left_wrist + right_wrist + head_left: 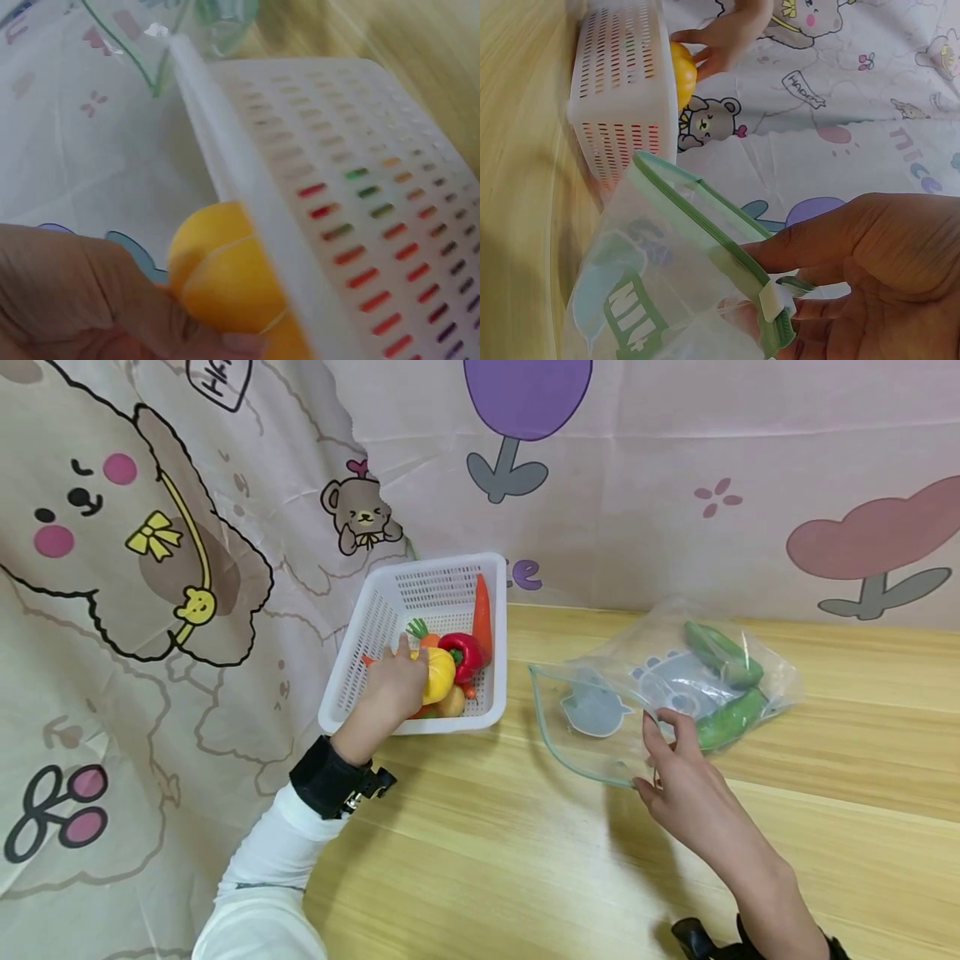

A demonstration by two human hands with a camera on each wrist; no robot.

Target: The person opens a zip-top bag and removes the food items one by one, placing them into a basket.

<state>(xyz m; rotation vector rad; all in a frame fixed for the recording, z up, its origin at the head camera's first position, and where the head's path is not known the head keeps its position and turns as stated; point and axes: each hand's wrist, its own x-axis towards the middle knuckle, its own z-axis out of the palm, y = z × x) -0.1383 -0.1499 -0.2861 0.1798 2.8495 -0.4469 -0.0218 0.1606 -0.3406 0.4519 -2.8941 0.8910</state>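
Note:
My left hand [397,683] grips a yellow pumpkin [439,677] with pale grooves, at the top of a white plastic basket [498,693]. In the left wrist view, thumb and fingers lie around the pumpkin [225,270] beside the basket's rim. My right hand [693,785] pinches the green-edged mouth of a clear zip bag [637,677]. A white slider [774,300] shows close to its fingers in the right wrist view. Two long green vegetables [723,656] lie inside the bag, at its far end. The bag's mouth gapes towards the basket.
Around the pumpkin in the basket are a red bell pepper [468,653], a carrot [482,618] and a brownish round vegetable [452,702], among others. A printed cloth [637,510] hangs behind and left of the wooden table [465,835].

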